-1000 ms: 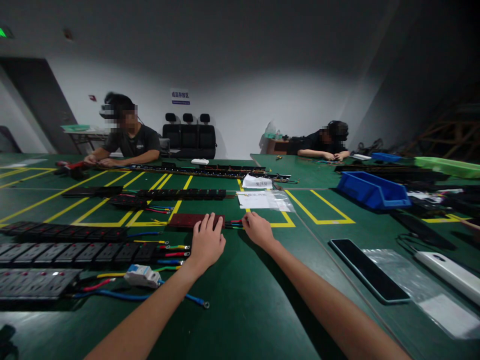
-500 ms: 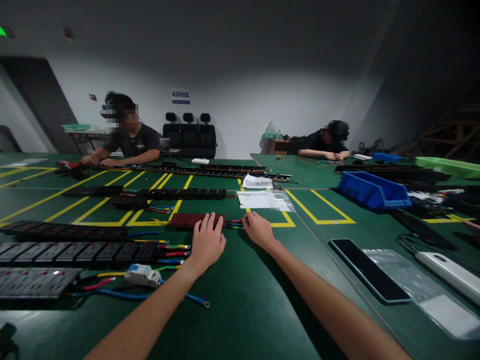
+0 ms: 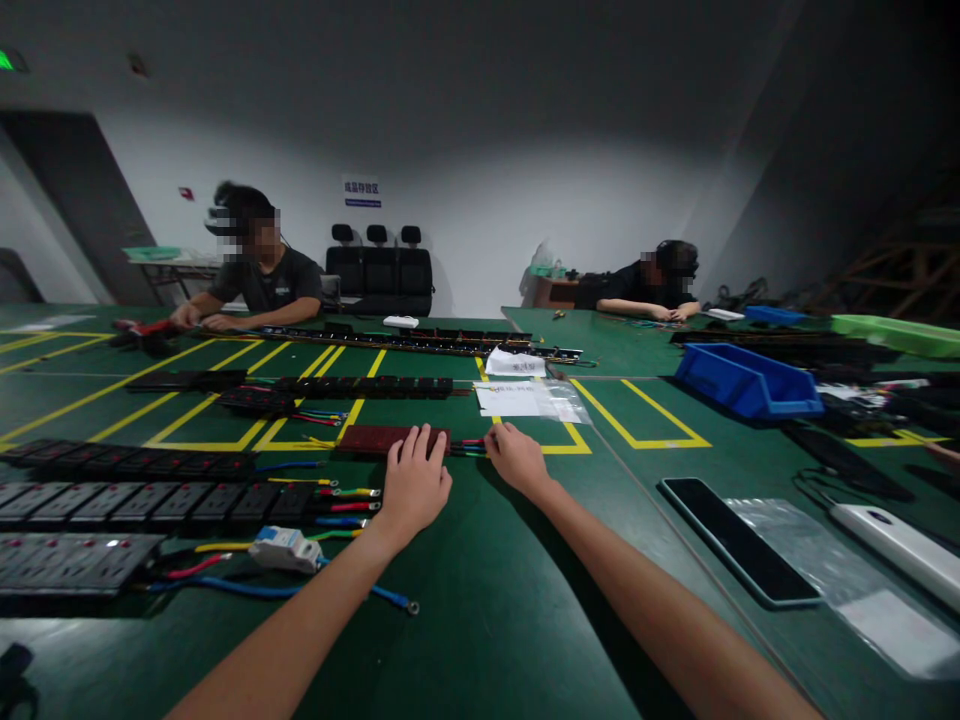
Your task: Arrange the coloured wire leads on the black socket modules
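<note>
A dark red socket strip [image 3: 367, 440] lies on the green table in front of me, with yellow wire ends at its left and several coloured wires [image 3: 469, 447] leaving its right end. My left hand [image 3: 417, 480] rests on the strip's right part, fingers stretched out. The wires run into the curled fingers of my right hand [image 3: 517, 458], which is closed on them; their tips are hidden there. Left of my left hand are black socket strips [image 3: 165, 504] with ring-terminal leads, and a white circuit breaker [image 3: 286, 550] sits among the nearest leads.
A blue bin [image 3: 746, 382], a phone [image 3: 739, 540] and a white power bank [image 3: 900, 545] are at the right. Paper labels [image 3: 510, 398] lie beyond my hands. Two co-workers sit across the table, one left [image 3: 266, 275], one right [image 3: 649, 285].
Both my hands stay in place on the strip and its wires. The co-worker at the left has shifted slightly to the right.
</note>
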{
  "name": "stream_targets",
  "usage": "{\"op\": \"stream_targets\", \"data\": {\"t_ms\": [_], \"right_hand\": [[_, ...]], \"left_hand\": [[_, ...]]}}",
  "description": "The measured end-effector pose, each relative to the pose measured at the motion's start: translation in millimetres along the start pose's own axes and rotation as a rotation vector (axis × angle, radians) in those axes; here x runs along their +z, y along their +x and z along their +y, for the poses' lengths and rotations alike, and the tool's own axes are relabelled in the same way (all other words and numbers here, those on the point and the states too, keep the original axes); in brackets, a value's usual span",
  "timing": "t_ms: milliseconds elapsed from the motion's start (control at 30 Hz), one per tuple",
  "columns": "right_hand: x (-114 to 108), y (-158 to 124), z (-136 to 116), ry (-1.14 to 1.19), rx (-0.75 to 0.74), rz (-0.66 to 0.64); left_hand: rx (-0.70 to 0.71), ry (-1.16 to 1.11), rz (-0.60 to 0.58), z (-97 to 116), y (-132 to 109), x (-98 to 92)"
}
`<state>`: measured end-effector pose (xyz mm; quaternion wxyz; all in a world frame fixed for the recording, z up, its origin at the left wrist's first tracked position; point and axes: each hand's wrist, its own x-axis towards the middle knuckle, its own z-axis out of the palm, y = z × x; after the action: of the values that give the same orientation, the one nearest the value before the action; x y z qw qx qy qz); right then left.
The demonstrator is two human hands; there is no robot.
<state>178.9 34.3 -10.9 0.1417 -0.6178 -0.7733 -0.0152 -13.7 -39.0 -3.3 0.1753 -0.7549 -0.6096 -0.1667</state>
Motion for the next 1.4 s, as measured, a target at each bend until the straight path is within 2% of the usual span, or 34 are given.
{"op": "stream_targets", "data": {"t_ms": [1167,1400], "right_hand": [[-1.1,-0.2,0.1,0.003,0.001,-0.009],[1.3,0.4,1.6,-0.006,-0.012,0.026]], "left_hand": [[-0.009,-0.013,-0.014,0.7,0.8,-1.8],[-0.001,-0.002,-0.014,0.4,0.4,-0.9]]}}
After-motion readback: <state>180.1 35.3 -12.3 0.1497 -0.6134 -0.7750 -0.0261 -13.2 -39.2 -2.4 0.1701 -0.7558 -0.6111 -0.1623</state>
